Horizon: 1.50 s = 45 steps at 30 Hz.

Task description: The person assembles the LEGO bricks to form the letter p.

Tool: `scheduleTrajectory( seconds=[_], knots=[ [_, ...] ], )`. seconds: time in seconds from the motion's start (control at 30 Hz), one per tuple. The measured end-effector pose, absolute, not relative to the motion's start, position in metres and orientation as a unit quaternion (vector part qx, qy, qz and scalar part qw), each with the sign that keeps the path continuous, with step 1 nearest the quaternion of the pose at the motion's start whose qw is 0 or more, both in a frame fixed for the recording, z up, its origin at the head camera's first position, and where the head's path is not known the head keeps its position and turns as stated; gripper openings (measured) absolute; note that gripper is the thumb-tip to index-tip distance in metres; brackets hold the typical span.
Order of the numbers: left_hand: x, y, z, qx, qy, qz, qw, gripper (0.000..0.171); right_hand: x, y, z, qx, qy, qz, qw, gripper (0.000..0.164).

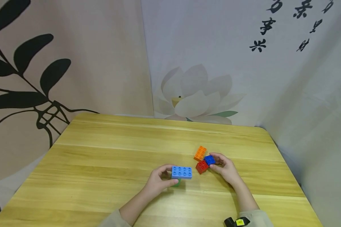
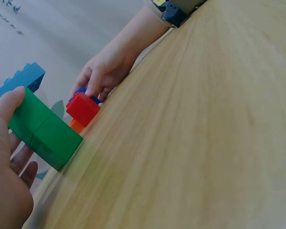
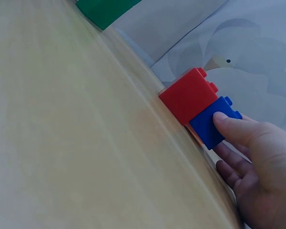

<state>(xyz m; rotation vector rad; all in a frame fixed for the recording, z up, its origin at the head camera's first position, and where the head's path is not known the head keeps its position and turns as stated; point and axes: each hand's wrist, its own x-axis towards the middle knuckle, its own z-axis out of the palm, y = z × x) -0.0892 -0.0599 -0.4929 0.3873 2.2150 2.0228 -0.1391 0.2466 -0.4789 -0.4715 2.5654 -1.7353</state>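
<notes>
My left hand [image 1: 158, 181] grips a stack of toy building bricks. A light blue brick [image 1: 182, 172] with two rows of studs tops it, over two green bricks [image 2: 45, 129]; from the head view the green is mostly hidden beneath. The thumb lies against the upper green brick in the left wrist view. To the right, my right hand [image 1: 225, 168] pinches a small dark blue brick [image 3: 210, 125] between thumb and fingers. Right against that brick sits a red brick [image 1: 202, 167], studs up. An orange brick [image 1: 200, 153] lies just behind the red one.
The wooden table [image 1: 102, 151] runs back to a printed cloth backdrop [image 1: 110, 56] with a lotus and leaves. Another cloth [image 1: 324, 104] hangs along the right side. A black strap device [image 1: 236, 222] is on the right wrist.
</notes>
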Motion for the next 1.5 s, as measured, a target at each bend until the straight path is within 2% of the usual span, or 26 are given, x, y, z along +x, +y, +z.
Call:
scheduleTrajectory(
  seconds=[0.17,0.57,1.0,1.5],
  knots=[
    [-0.090,-0.060,-0.492,0.132,0.726,0.672,0.054,0.043,-0.136,0.245,-0.473,-0.145,0.821,-0.552,-0.004,0.043],
    [-0.089,-0.062,-0.492,0.144,0.722,0.677,0.023,0.045,-0.145,0.253,-0.495,-0.130,0.816,-0.560,-0.061,0.044],
    [-0.087,-0.061,-0.491,0.145,0.713,0.686,0.027,0.041,-0.139,0.242,-0.478,-0.130,0.789,-0.588,-0.122,0.044],
    [-0.088,-0.061,-0.492,0.142,0.712,0.687,0.034,0.040,-0.124,0.218,-0.450,-0.107,0.768,-0.616,-0.140,0.043]
  ],
)
